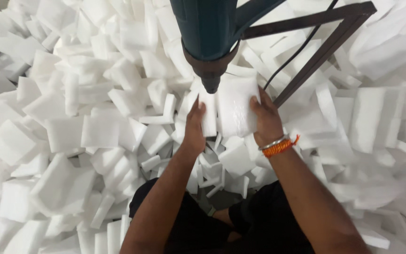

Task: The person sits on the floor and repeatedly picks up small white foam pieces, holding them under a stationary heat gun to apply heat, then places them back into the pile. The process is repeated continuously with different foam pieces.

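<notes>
Soft white foam slab (231, 110) under the teal heat gun's (210, 42) dark nozzle, my left hand (195, 127) and right hand (266, 120) gripping its edges, foam offcuts (71, 131) heaped around.

Two bare forearms reaching forward and converging, left hand (194, 128) upright with fingers curled in a grip, right hand (266, 121) gripping opposite, thumb on top
</notes>
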